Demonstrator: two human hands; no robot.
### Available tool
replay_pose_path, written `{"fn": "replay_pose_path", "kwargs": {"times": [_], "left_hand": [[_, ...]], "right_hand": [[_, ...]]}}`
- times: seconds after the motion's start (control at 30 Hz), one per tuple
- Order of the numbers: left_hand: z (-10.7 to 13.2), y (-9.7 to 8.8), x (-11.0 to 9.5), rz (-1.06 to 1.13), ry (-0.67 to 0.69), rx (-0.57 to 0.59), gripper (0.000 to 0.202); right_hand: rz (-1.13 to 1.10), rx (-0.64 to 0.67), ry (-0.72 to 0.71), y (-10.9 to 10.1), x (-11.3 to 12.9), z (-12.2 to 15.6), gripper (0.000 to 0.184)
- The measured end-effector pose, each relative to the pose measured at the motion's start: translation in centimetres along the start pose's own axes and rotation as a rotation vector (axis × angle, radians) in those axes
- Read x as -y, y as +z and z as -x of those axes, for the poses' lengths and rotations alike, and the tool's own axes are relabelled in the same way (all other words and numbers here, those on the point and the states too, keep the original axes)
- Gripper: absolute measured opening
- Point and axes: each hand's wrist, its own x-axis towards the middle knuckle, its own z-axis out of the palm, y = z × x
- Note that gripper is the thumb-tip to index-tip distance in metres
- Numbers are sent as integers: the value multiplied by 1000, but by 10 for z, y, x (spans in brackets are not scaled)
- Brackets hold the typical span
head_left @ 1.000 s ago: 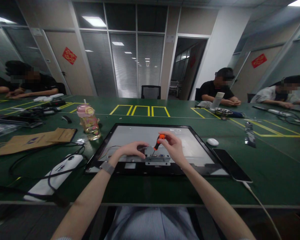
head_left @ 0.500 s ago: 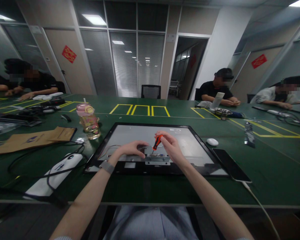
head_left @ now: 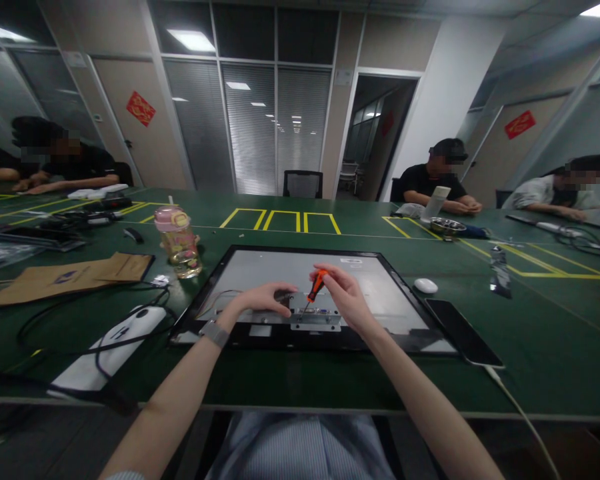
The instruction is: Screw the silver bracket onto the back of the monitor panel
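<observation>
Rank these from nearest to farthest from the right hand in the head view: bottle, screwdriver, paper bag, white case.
From the right hand:
1. Screwdriver: held in it.
2. White case: off to the hand's right.
3. Bottle: standing to the left.
4. Paper bag: lying farther left, past the bottle.

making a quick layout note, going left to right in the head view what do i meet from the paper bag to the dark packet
brown paper bag → pink-topped bottle → wristwatch → left hand → orange-and-black screwdriver → right hand → small white case → black phone → dark packet
</observation>
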Motion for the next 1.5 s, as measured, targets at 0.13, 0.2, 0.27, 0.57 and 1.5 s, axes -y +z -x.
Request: {"fn": "replay_pose_path", "kwargs": {"times": [0.13, 0.2, 0.27, 0.57, 1.5], "left_hand": [[1, 0, -2, -4, -11, 3, 67], [1, 0, -3, -9, -24, 6, 68], [1, 0, -4, -16, -33, 10, 68], [3, -2, -6, -63, -46, 54, 70], [2, 1, -9, -107, -57, 17, 73]], "right_hand": [[71, 2, -79, 0, 0, 0, 21], [55, 1, -88, -2, -3, 0, 17], [35, -4, -75, -3, -6, 0, 13], [190, -9, -117, -3, 3, 3, 28], [342, -246, -224, -4, -16, 5, 25]]}}
